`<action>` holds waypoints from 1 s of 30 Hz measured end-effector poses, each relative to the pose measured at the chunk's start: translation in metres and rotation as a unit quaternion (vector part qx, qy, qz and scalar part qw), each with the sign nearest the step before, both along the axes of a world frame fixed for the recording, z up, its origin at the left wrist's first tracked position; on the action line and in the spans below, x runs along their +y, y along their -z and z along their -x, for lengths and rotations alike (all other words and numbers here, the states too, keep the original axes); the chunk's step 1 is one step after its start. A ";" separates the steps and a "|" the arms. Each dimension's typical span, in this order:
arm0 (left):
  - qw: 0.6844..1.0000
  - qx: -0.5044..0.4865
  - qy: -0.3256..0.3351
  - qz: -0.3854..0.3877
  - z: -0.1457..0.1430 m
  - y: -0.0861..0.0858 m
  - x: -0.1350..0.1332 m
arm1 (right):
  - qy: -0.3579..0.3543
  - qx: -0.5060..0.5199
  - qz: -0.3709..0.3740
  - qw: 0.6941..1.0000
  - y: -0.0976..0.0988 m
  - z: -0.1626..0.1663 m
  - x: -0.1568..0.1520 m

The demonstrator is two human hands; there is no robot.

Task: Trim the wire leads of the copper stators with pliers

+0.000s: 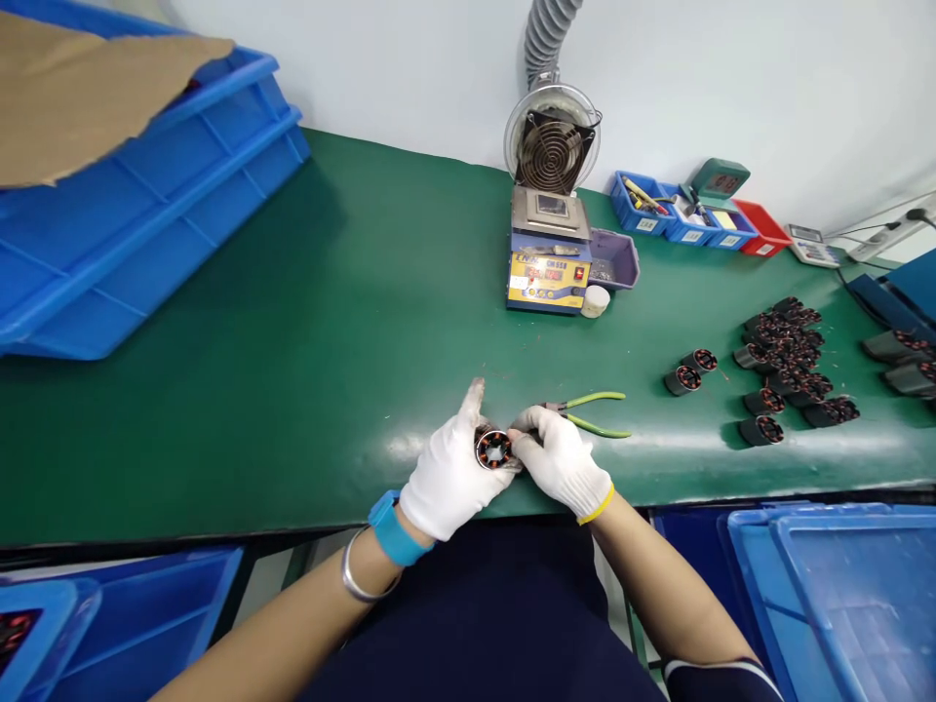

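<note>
Both my hands wear white gloves and meet at the near edge of the green bench (292, 370). My left hand (448, 478) grips a small round motor stator (493, 449) with copper windings, its open face turned up toward me. My right hand (560, 460) pinches the same stator from the right side. Green-handled pliers (594, 414) lie on the bench just behind my right hand, untouched. A blue wristband and a metal bangle sit on my left wrist.
A solder pot unit (548, 268) with a fan (552, 146) and grey hose stands mid-bench. Several dark stators (782, 366) lie at the right. Small parts bins (683, 219) line the back. Large blue crates (138, 195) stack at left, more below the bench (840, 585).
</note>
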State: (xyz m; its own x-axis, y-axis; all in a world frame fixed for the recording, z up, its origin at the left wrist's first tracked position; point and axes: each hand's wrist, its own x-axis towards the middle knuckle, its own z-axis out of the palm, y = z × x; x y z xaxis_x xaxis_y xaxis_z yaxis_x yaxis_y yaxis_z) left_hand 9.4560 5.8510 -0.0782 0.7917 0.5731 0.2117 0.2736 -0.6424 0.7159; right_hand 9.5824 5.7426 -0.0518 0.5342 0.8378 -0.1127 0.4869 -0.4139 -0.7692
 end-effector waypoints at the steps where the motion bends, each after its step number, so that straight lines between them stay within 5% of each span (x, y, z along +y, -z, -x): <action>1: 1.000 0.000 0.006 -0.006 0.000 -0.001 0.001 | 0.008 -0.038 0.020 0.999 0.000 -0.001 0.001; 6: 0.998 0.000 0.045 0.050 0.010 0.000 0.013 | 0.030 -0.275 0.194 0.941 -0.004 -0.004 -0.002; 10: 0.988 -0.019 0.050 0.147 0.015 0.004 0.018 | -0.004 -0.122 0.041 0.992 -0.005 -0.005 0.005; 13: 0.985 -0.041 0.067 0.155 0.017 0.004 0.018 | -0.034 -0.042 -0.042 0.998 -0.002 -0.003 0.011; 18: 0.986 -0.026 0.097 0.137 0.018 0.001 0.025 | 0.005 -0.168 -0.005 0.986 0.011 0.001 0.015; 23: 0.984 -0.002 0.146 0.104 0.020 -0.002 0.038 | -0.044 -0.300 0.070 0.950 0.009 -0.003 0.018; 27: 0.972 0.004 0.152 0.180 0.020 -0.003 0.040 | -0.073 -0.206 0.115 0.969 -0.016 -0.010 0.013; 30: 0.959 -0.016 0.156 0.235 0.019 -0.003 0.040 | -0.057 -0.096 0.065 0.992 -0.022 -0.004 0.015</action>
State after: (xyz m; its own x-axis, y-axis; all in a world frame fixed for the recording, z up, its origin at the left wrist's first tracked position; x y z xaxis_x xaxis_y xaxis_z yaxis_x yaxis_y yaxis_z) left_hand 9.4365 5.8910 -0.0756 0.9379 0.3467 0.0152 0.0932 -0.2939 0.9513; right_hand 9.5866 5.7580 -0.0294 0.4590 0.8792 -0.1280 0.6690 -0.4368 -0.6014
